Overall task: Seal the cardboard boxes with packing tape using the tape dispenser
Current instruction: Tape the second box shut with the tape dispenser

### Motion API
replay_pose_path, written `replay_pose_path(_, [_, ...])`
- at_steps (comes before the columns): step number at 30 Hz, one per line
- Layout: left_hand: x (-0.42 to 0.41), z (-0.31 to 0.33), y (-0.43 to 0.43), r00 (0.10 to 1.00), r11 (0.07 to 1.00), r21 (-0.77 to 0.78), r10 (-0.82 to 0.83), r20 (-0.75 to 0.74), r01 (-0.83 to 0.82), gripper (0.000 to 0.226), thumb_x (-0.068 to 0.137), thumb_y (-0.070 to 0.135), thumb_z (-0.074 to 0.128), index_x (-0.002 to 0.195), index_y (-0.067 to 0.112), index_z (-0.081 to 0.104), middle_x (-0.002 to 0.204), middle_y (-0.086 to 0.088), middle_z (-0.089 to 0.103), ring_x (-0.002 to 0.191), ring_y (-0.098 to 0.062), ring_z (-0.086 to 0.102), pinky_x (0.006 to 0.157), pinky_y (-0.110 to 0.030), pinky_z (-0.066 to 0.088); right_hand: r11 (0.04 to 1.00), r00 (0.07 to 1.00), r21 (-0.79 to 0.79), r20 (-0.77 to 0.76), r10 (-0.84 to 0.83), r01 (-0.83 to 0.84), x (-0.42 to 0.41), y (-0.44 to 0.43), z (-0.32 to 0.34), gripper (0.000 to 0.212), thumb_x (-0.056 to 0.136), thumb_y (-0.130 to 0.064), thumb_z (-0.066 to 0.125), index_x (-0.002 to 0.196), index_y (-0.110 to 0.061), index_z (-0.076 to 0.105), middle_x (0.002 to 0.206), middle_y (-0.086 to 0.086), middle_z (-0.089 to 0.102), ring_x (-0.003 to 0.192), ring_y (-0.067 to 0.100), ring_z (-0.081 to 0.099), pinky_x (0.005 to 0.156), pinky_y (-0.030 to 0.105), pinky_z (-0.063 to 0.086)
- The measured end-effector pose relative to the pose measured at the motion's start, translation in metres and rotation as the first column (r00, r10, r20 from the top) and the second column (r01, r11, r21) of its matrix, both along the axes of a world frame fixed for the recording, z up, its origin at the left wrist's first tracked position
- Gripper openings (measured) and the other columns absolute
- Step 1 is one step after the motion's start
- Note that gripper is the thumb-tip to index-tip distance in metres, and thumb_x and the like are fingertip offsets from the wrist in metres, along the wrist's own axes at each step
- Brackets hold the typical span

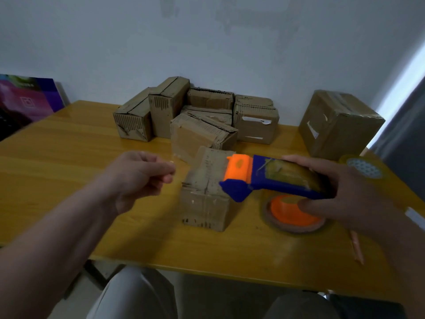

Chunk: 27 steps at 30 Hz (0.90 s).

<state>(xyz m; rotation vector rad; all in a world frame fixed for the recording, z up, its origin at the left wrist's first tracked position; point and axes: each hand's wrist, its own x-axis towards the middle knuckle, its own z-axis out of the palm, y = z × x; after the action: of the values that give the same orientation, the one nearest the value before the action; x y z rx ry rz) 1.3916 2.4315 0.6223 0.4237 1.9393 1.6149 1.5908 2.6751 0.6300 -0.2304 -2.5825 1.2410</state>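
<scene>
The right hand (340,194) gripped the blue plastic tape dispenser with an orange roller end (273,178), fingers over its top and thumb beneath. The dispenser's nose was over the small, worn brown cardboard box (204,199) in the middle of the glossy yellow wooden table (69,157). The left hand (138,178) hovered left of that box with its fingers curled to the thumb; whether it pinched anything could not be told. An orange-cored tape roll (292,215) lay below the right hand. A heap of battered cardboard boxes (197,116) and a larger taped box (338,125) stood by the pale wall (207,42).

Right hand (345,192) grips tape dispenser (271,178) over cardboard box (204,203).
</scene>
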Motion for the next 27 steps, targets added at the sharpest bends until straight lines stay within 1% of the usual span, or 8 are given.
replay_pose_path(3, [-0.003,-0.01,-0.007,0.999,0.999,-0.03,0.03,-0.013,-0.031,0.011,0.076,0.011,0.066,0.067,0.006,0.062,0.052,-0.003,0.058,0.046,-0.011,0.048,0.046,-0.021,0.042,1.0,1.0,0.004,0.021,0.023,-0.024,0.004,0.009,0.001,0.084,0.067,0.005,0.078,0.107,-0.065,0.054,0.1,-0.031,0.063,0.09,0.007,0.065,0.072,0.024,0.058])
replay_pose_path(6, [0.004,-0.026,-0.002,0.995,0.994,-0.031,0.102,-0.019,-0.102,0.022,0.082,0.014,0.067,0.062,0.007,0.06,0.048,-0.002,0.054,0.041,-0.009,0.043,0.048,-0.024,0.038,0.998,0.997,0.027,0.051,0.053,-0.054,0.003,0.009,-0.001,0.083,0.066,0.003,0.08,0.11,-0.063,0.054,0.103,-0.038,0.059,0.095,-0.002,0.062,0.07,0.015,0.055])
replay_pose_path(8, [0.004,-0.036,0.0,0.988,0.988,-0.031,0.151,-0.038,-0.152,0.028,0.082,0.019,0.069,0.06,0.008,0.057,0.046,-0.001,0.053,0.042,-0.009,0.041,0.048,-0.025,0.036,0.998,0.997,0.043,0.064,0.052,-0.055,0.003,0.009,-0.003,0.081,0.066,0.0,0.081,0.112,-0.062,0.055,0.103,-0.042,0.056,0.096,-0.006,0.06,0.068,0.014,0.055])
replay_pose_path(13, [0.004,-0.05,0.005,0.974,0.977,-0.026,0.211,-0.08,-0.213,0.032,0.083,0.022,0.07,0.059,0.007,0.054,0.045,0.0,0.052,0.042,-0.01,0.039,0.047,-0.025,0.034,0.997,0.994,0.064,0.105,0.038,-0.045,-0.001,0.01,-0.01,0.086,0.066,-0.006,0.082,0.111,-0.071,0.046,0.108,-0.042,0.05,0.102,-0.007,0.055,0.073,0.022,0.058])
replay_pose_path(18, [0.006,-0.059,0.008,0.962,0.968,-0.04,0.242,-0.125,-0.249,0.035,0.085,0.021,0.068,0.057,0.006,0.053,0.043,0.002,0.051,0.04,-0.009,0.039,0.045,-0.024,0.033,0.996,0.992,0.085,0.122,0.018,-0.028,-0.003,0.011,-0.02,0.088,0.066,-0.006,0.083,0.113,-0.07,0.045,0.111,-0.041,0.049,0.103,-0.005,0.056,0.072,0.03,0.06])
replay_pose_path(21, [0.007,-0.065,0.009,0.974,0.975,-0.062,0.209,-0.088,-0.214,0.035,0.088,0.023,0.064,0.06,0.006,0.052,0.04,0.006,0.048,0.035,-0.003,0.039,0.045,-0.023,0.033,0.998,0.993,0.063,0.121,0.006,-0.014,-0.002,0.012,-0.025,0.086,0.066,-0.005,0.083,0.114,-0.067,0.047,0.109,-0.04,0.051,0.101,-0.003,0.058,0.073,0.031,0.06])
replay_pose_path(24, [0.006,-0.07,0.008,0.986,0.982,-0.09,0.161,-0.039,-0.164,0.036,0.091,0.027,0.06,0.063,0.006,0.052,0.041,0.003,0.044,0.035,-0.008,0.038,0.049,-0.025,0.034,1.0,0.994,0.022,0.108,0.0,-0.003,0.0,0.01,-0.032,0.082,0.066,-0.004,0.083,0.114,-0.064,0.053,0.109,-0.037,0.054,0.102,-0.003,0.058,0.074,0.03,0.059])
replay_pose_path(27, [0.006,-0.071,0.01,0.99,0.981,-0.136,0.131,-0.051,-0.137,0.039,0.095,0.027,0.054,0.064,0.004,0.055,0.041,-0.002,0.042,0.036,-0.013,0.037,0.05,-0.026,0.035,1.0,0.994,0.003,0.111,-0.016,0.016,0.001,0.009,-0.035,0.077,0.061,-0.019,0.083,0.116,-0.063,0.052,0.113,-0.027,0.058,0.102,-0.001,0.059,0.075,0.033,0.059])
